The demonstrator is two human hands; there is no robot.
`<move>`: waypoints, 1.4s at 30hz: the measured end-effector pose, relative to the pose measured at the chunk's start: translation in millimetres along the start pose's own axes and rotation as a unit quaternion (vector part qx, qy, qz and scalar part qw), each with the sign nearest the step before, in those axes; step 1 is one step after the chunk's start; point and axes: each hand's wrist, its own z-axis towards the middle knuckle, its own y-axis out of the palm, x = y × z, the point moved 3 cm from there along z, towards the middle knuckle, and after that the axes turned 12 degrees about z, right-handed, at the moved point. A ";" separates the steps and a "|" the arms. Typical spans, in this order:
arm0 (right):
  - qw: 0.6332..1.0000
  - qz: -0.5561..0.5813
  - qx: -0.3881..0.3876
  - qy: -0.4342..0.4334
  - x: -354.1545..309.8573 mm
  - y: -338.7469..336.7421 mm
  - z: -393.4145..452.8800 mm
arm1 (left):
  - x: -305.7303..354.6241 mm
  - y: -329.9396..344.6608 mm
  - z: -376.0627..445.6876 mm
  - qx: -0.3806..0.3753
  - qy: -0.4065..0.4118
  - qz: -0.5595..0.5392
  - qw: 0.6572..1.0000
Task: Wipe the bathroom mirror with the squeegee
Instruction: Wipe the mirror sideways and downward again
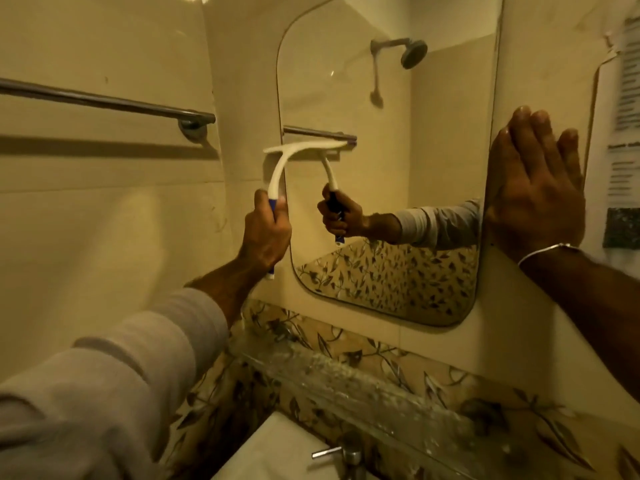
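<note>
The bathroom mirror (443, 140), with rounded corners, hangs on the tiled wall ahead. My left hand (266, 233) is shut on the blue grip of a white squeegee (277, 174). Its curved neck rises to a blade lying flat across the mirror's left edge at mid height. The hand and squeegee show again as a reflection in the glass. My right hand (538, 188) is open, fingers together, palm flat against the wall at the mirror's right edge. A thin bangle circles that wrist.
A metal towel bar (104, 100) runs along the left wall. Below the mirror sits a glass shelf (346, 382) over floral tiles, with a white basin (277, 452) and tap (346, 453) under it. Paper notices (627, 133) hang at the far right.
</note>
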 end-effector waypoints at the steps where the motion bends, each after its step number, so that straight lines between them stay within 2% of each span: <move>1: 1.000 0.002 -0.016 -0.005 -12.7 26.1 7.7 | -11.9 4.3 -19.9 -0.013 -0.006 0.012 1.000; 4: 0.998 0.008 -0.056 0.023 -13.7 35.6 11.1 | -43.0 16.0 -76.5 -0.050 -0.024 0.032 0.998; 6: 0.999 -0.013 -0.036 0.016 -12.8 29.2 8.6 | -59.0 22.2 -108.4 -0.086 -0.037 0.044 0.995; 10: 0.999 -0.013 -0.041 0.016 -13.7 33.6 11.4 | -92.8 29.7 -164.3 -0.152 -0.084 0.066 0.983; 14: 0.999 -0.016 -0.048 0.009 -13.6 33.2 10.7 | -109.2 33.5 -209.4 -0.204 -0.078 0.158 0.963; 18: 0.999 -0.017 -0.051 0.002 -12.4 34.6 11.5 | -101.3 27.4 -224.7 -0.195 -0.078 0.111 0.971; 23: 0.998 -0.032 -0.052 -0.001 -11.2 34.2 11.3 | -90.1 20.1 -220.4 -0.168 -0.164 0.115 0.965; 28: 0.998 -0.028 -0.061 0.002 -11.3 33.6 12.1 | -66.6 8.0 -203.8 -0.166 -0.138 0.055 0.975; 35: 0.994 -0.024 -0.102 0.019 -12.3 28.8 13.6 | -30.9 1.9 -174.5 -0.121 -0.097 0.017 0.988; 38: 0.990 -0.033 -0.134 0.034 -14.3 25.1 13.8 | -4.3 -5.3 -161.1 -0.098 -0.077 -0.007 0.992; 42: 0.971 -0.030 -0.216 0.099 -22.1 18.2 15.7 | 37.8 -19.3 -143.1 -0.079 -0.047 -0.031 0.995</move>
